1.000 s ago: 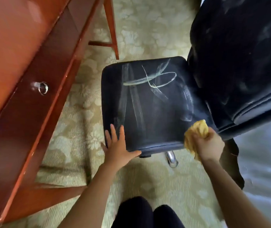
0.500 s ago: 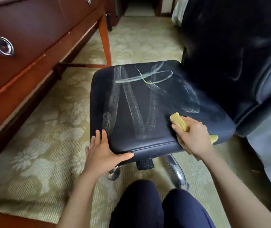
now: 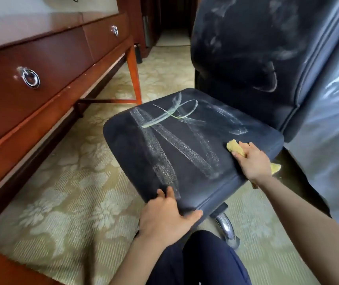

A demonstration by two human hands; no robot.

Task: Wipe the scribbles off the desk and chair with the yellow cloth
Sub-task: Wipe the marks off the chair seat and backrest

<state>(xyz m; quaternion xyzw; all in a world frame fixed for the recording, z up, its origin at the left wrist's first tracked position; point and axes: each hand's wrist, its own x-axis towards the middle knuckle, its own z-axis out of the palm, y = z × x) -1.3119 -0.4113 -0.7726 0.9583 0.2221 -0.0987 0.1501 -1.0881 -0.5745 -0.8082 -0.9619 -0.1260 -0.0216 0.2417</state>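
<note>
**mop_fan:** ok, where are we sitting with the chair (image 3: 246, 58) right now?

**dusty_two:** We're looking down at the seat (image 3: 195, 173) from its front edge. Our right hand (image 3: 253, 161) is clenching the cloth (image 3: 233, 148) and pressing it onto the right side of the seat, close to the front. Our left hand (image 3: 164, 219) is gripping the front-left corner, fingers on top and thumb along the front lip. We're guessing it's just steadying the thing.

**mop_fan:** and the scribbles (image 3: 172, 118)?

**dusty_two:** They're nearly all lying left of the cloth and farther from us. Two broad chalky bands (image 3: 164, 159) are running from the far left down toward the near edge, and a thin loop is crossing their far ends. A fainter smear (image 3: 236, 130) is sitting just beyond the cloth, toward the backrest.

**mop_fan:** so which hand are we using?

**dusty_two:** The left is lying nearer the bands' near ends, but it's holding no cloth. So we're figuring the right one has to be sweeping leftward and away, across the bands rather than along them. The backrest is showing marks too. The bench (image 3: 41, 64) is standing off to our left, well apart from the cloth, and we're barely seeing its top, so we can't tell about marks there.
</note>
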